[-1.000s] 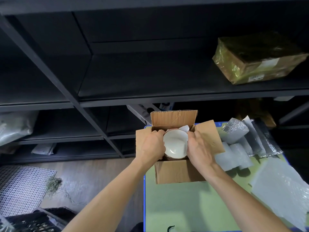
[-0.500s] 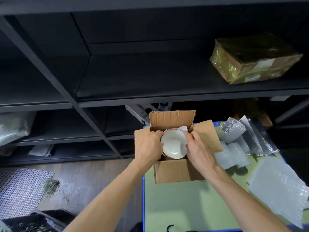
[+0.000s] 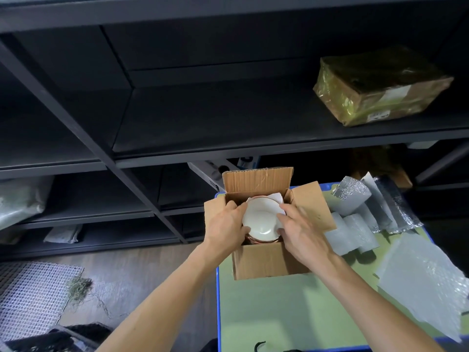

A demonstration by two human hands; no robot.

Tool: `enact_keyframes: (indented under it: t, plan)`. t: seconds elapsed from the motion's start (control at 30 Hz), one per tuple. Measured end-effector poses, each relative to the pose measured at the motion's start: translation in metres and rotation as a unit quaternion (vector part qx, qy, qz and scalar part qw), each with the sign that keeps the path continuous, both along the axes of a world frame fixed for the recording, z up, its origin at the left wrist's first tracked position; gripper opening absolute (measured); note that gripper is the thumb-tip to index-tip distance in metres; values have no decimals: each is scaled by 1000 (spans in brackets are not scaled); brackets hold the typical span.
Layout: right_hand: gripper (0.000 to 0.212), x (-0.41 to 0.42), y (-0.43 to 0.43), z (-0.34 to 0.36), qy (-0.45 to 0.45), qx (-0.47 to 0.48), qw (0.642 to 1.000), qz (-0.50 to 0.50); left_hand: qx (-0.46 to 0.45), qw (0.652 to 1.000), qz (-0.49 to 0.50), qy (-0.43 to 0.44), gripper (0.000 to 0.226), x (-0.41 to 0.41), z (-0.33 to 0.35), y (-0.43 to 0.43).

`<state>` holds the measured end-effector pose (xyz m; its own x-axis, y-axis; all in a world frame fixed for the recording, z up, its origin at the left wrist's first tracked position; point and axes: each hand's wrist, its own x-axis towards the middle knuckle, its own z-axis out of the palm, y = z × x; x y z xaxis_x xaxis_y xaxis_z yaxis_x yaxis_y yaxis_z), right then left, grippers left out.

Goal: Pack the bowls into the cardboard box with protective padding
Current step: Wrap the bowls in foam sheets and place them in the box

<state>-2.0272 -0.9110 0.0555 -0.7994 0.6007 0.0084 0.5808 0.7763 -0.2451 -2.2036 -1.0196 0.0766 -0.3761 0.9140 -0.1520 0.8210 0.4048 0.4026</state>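
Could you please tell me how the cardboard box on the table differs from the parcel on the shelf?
The cardboard box is open with a bowl inside; the parcel is sealed. The box is bare; the parcel is wrapped in shiny film and labelled. Both look brown and rectangular.

I'm in a stockroom or warehouse packing corner: dark metal shelving [image 3: 177, 138] fills my view from 9 to 2 o'clock, with a film-wrapped, labelled parcel [image 3: 380, 85] at 1 o'clock and bagged goods [image 3: 20, 199] at 9. My green-topped table [image 3: 279, 313] at 5 o'clock carries an open cardboard box [image 3: 264, 260], bubble wrap sheets [image 3: 426, 280] and foil pouches [image 3: 355, 196] at 3.
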Motion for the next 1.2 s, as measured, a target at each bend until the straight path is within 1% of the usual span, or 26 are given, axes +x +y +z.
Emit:
enact_keyframes:
  t: [0.17,0.27,0.33,0.43,0.57,0.67,0.73,0.8,1.0,1.2]
  plan:
    - [23,-10,6,6,-7,-19,1000,-16,-21,999,-14,24,62,-5,5,10]
    - [16,-4,4,5,-21,-27,999,-7,-51,998,-42,1,78,-8,4,5]
    - [12,-4,3,6,-31,-30,999,-11,-54,997,-50,4,81,-8,6,4]
    - [19,-9,0,13,-39,-35,998,-17,-46,998,-40,-3,82,-8,6,6]
    - [33,-14,-14,21,-61,-37,997,-30,-22,998,-47,-42,78,-11,3,2]
    - [43,-22,-25,22,-50,-16,997,-51,-6,995,-57,-78,64,-16,6,0]
    - [53,-29,-30,21,-59,-6,996,-64,-1,995,-62,-77,58,-18,7,-1]
    - [59,-34,-35,21,-74,8,995,-74,0,996,-59,-67,58,-18,5,-1]
    - [65,-40,-30,25,-108,18,990,-93,11,997,-54,-50,51,-16,0,-2]
    - [64,-49,-40,27,-119,25,987,-105,8,998,-40,-54,46,-17,-3,0]
